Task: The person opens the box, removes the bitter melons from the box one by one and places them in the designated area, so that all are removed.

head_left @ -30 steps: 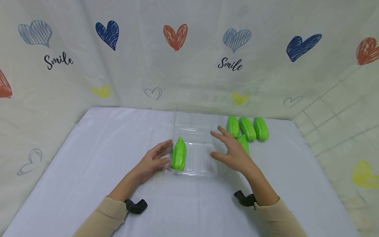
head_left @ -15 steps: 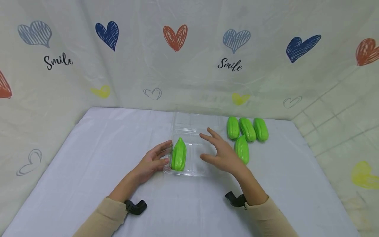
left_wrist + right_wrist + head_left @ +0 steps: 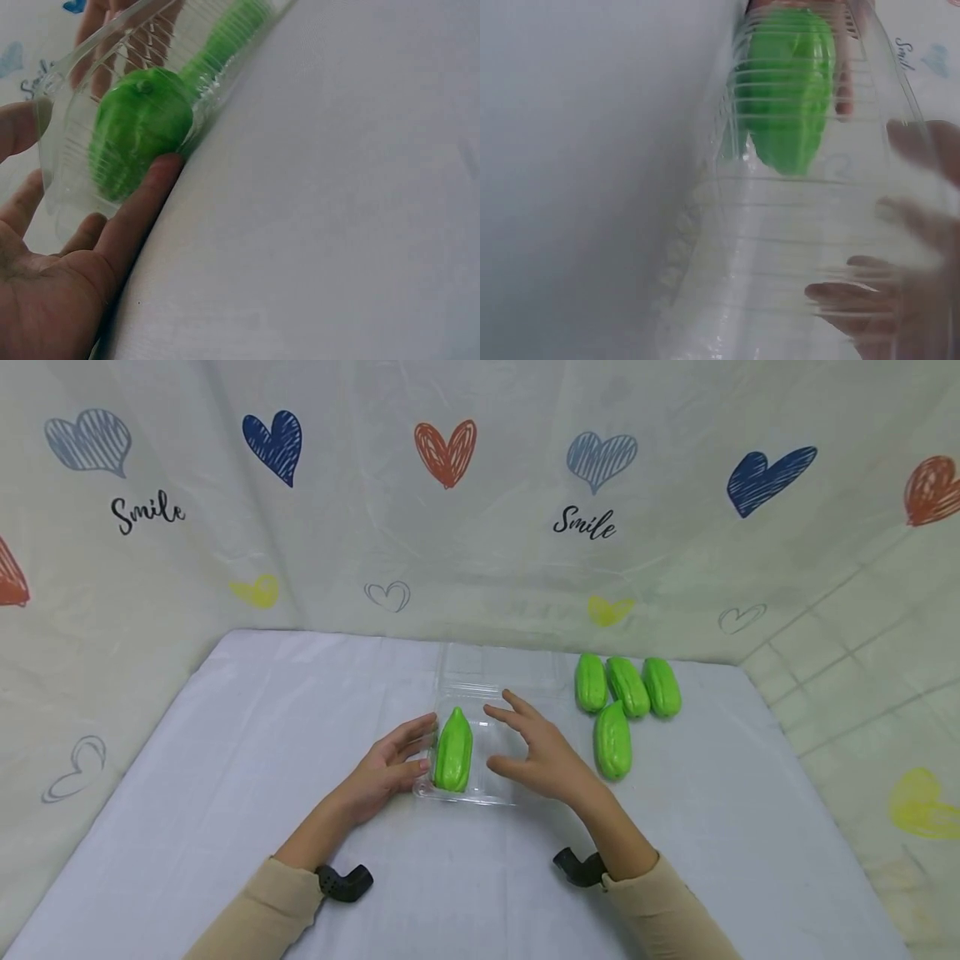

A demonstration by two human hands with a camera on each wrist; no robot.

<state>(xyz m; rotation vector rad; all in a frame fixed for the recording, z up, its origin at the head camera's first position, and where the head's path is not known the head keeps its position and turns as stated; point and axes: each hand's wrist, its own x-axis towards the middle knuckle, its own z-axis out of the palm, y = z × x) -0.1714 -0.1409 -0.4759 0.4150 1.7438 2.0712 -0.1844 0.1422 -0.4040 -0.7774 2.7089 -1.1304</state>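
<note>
A clear plastic clamshell box (image 3: pixel 491 797) lies on the white cloth, its lid (image 3: pixel 502 668) folded back toward the wall. Along its left side sits one green, ribbed, pod-shaped toy vegetable (image 3: pixel 453 752), pointed end away from me. My left hand (image 3: pixel 386 772) rests against the box's left wall with relaxed fingers; the left wrist view shows a straight finger (image 3: pixel 142 202) at the wall and the thumb (image 3: pixel 22 127) at the rim. Over the right part of the box, my right hand (image 3: pixel 543 756) hovers with spread fingers and holds nothing. Ridged clear plastic (image 3: pixel 780 285) fills much of the right wrist view.
To the right of the box lie several matching green vegetables: three in a row (image 3: pixel 627 687) at the back and one (image 3: pixel 613 742) nearer me. A white curtain (image 3: pixel 480 543) printed with hearts hangs behind the table.
My right hand has moved left across the box toward the green vegetable in it, uncovering the nearest loose vegetable on the right. My left hand and the box have stayed put.
</note>
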